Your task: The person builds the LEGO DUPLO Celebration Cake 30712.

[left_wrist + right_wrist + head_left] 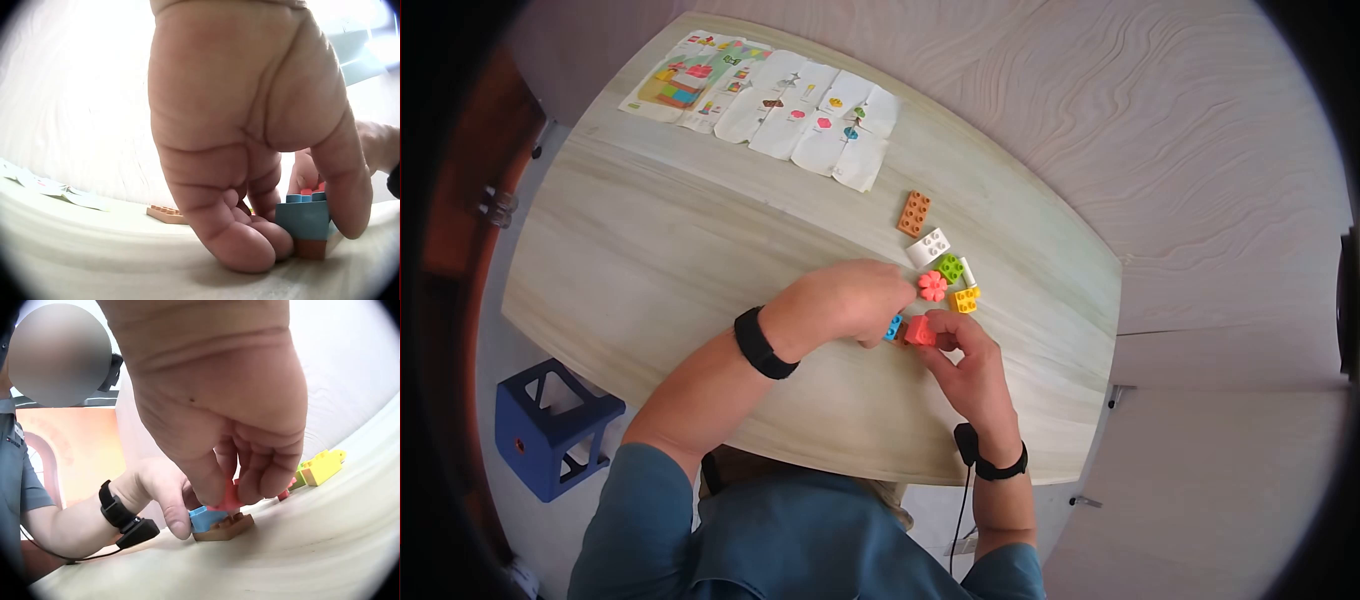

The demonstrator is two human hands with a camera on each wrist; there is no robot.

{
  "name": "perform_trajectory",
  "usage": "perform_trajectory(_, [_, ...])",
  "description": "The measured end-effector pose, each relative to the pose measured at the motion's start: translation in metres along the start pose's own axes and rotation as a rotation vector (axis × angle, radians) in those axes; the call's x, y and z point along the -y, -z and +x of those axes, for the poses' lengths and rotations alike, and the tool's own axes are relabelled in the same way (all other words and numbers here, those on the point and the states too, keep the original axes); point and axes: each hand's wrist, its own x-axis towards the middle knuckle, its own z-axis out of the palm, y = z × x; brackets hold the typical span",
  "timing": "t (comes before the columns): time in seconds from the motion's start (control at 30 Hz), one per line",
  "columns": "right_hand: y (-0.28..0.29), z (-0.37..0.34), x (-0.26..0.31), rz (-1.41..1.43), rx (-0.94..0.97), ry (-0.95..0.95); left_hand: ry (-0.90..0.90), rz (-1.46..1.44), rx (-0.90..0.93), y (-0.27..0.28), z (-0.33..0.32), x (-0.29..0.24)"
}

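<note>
My left hand point(847, 301) pinches a blue brick point(302, 220) between thumb and fingers. That blue brick sits on one end of a brown brick point(220, 532) lying on the table. From the other side, my right hand point(974, 372) holds a red brick point(920, 331) between thumb and fingertips, over the brown brick's studded end and beside the blue one. In the right wrist view, the fingers hide much of the red brick. Just beyond the hands lies a coral flower piece point(932, 287), with a yellow brick point(965, 301) close by.
Farther out are a green brick point(951, 268), a white stick-shaped piece point(969, 272), a white brick point(927, 249) and an orange-brown brick point(914, 214). A creased picture sheet point(762, 125) lies at the table's far left. A blue stool point(550, 430) stands on the floor.
</note>
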Motion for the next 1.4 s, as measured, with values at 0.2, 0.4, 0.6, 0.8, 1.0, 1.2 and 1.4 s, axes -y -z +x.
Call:
perform_trajectory(0.2, [-0.011,0.004,0.003,-0.091,0.061,0.107,-0.082,-0.054,-0.117,-0.011,0.002,0.008])
perform_trajectory(0.4, [-0.020,0.000,-0.005,-0.249,-0.022,0.297,-0.058,-0.066,-0.032,-0.003,0.003,0.002])
perform_trajectory(0.6, [-0.013,-0.002,-0.004,-0.223,-0.021,0.272,-0.057,-0.073,-0.013,0.003,0.000,-0.003])
perform_trajectory(0.8, [0.025,0.010,-0.023,-0.142,-0.289,0.181,0.014,-0.035,0.073,0.002,0.001,-0.017])
perform_trajectory(1.0, [0.031,0.033,-0.024,-0.271,-0.227,0.104,-0.021,-0.021,0.073,-0.005,0.002,-0.035])
perform_trajectory(1.2, [0.024,0.071,-0.039,-0.464,-0.154,0.346,-0.051,0.033,0.018,-0.016,0.006,-0.031])
perform_trajectory(1.4, [0.032,0.064,-0.014,-0.142,-0.123,-0.024,-0.095,0.011,-0.020,-0.014,0.006,-0.026])
